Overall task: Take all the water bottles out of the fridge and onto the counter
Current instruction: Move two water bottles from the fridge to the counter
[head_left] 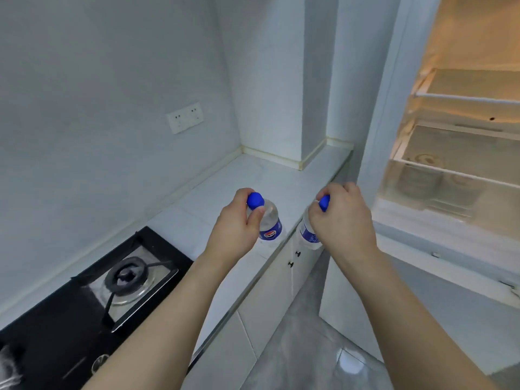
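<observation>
My left hand (pixel 239 223) grips a clear water bottle (pixel 270 220) with a blue cap and blue label by its neck, upright, at the front edge of the white counter (pixel 225 187). My right hand (pixel 342 215) grips a second, similar bottle (pixel 308 235) by its blue cap; this one hangs just past the counter's edge, in front of the cabinet. The open fridge (pixel 455 153) stands at the right, lit inside, its glass shelves bare as far as I can see.
A black gas hob (pixel 92 291) with one burner fills the counter's left end. White cabinet doors with small black knobs (pixel 294 258) run below the counter. A wall socket (pixel 184 118) sits above. Grey tiled floor (pixel 309 347) lies between the counter and the fridge.
</observation>
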A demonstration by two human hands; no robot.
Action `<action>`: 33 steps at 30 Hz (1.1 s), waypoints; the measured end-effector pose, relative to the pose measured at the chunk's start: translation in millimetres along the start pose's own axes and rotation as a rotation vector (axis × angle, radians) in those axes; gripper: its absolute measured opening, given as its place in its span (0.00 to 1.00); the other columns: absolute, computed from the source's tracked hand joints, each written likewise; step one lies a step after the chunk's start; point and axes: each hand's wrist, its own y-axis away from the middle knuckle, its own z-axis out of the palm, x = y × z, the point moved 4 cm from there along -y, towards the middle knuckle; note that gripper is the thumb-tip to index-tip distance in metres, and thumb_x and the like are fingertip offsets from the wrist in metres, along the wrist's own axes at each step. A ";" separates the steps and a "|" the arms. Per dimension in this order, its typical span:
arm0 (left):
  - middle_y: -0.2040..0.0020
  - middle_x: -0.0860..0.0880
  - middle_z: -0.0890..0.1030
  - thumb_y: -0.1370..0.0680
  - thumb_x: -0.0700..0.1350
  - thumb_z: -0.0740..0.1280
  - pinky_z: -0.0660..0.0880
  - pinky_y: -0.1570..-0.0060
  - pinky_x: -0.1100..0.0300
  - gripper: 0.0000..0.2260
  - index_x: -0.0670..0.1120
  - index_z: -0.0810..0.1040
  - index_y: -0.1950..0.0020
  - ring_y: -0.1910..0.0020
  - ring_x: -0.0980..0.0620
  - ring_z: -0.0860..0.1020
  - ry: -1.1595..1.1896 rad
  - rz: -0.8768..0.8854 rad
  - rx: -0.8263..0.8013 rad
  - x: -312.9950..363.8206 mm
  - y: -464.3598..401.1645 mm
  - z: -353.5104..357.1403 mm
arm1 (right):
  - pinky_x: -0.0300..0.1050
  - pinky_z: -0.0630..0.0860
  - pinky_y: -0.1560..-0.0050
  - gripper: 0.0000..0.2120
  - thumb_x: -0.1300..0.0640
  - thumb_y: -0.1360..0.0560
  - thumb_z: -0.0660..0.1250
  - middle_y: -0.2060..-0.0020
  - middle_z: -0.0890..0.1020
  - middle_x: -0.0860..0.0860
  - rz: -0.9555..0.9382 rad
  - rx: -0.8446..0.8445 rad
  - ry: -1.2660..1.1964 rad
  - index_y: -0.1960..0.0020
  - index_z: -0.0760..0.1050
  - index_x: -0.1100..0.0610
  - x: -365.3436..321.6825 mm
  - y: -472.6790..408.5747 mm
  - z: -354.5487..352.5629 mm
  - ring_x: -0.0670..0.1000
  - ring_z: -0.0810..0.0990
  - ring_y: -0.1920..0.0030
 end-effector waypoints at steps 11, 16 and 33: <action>0.61 0.52 0.76 0.19 0.50 0.61 0.71 0.64 0.55 0.08 0.51 0.68 0.41 0.64 0.52 0.75 -0.242 -0.221 0.281 -76.2 93.8 -121.6 | 0.49 0.76 0.56 0.07 0.60 0.25 0.63 0.47 0.72 0.54 -0.272 -0.283 -0.114 0.47 0.76 0.58 -107.4 43.7 88.1 0.59 0.77 0.58; 0.60 0.51 0.77 0.19 0.50 0.61 0.73 0.65 0.54 0.08 0.51 0.68 0.41 0.64 0.51 0.77 -0.299 -0.327 0.357 -89.9 131.3 -170.9 | 0.44 0.70 0.58 0.06 0.59 0.24 0.63 0.47 0.72 0.54 -0.376 -0.358 -0.125 0.48 0.75 0.58 -158.0 70.6 109.2 0.58 0.75 0.60; 0.52 0.48 0.79 0.19 0.49 0.62 0.77 0.60 0.55 0.10 0.51 0.68 0.39 0.57 0.50 0.79 -0.304 -0.587 0.646 -142.5 337.8 -349.7 | 0.41 0.68 0.57 0.08 0.57 0.23 0.64 0.46 0.72 0.54 -0.725 -0.582 -0.240 0.45 0.75 0.58 -344.2 274.8 161.4 0.52 0.73 0.59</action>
